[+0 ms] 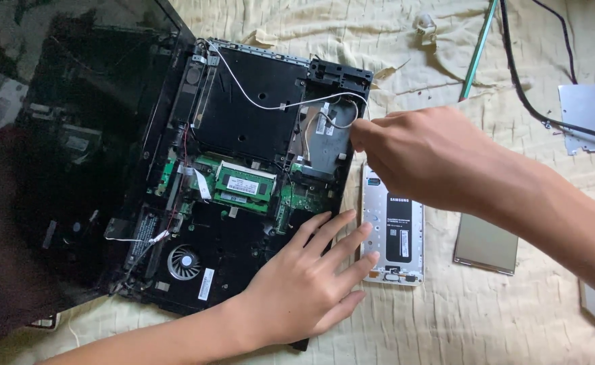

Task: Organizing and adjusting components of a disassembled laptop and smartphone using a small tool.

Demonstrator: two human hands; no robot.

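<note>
Left hand (pixel 304 284): fingers spread, flat on opened laptop (pixel 243 169) base's near corner. Right hand (pixel 419 159): fingertips pinched at drive bracket (pixel 328 138); grasp unclear.

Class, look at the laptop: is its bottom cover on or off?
Off. The laptop shows its bare green boards, fan and loose wires, with no cover over them.

We see soft, even daylight, bright on cream bedsheet (pixel 446 324). Shadows faint, only thin one under left hand (pixel 304 284). Glossy laptop screen (pixel 61 155) at left very dark, showing murky reflections and pale glare patch at far left edge. Right hand (pixel 426 155) slightly motion-blurred at fingertips. Laptop base (pixel 243 169) sharp, detail readable. Mild softness toward corners.
</note>
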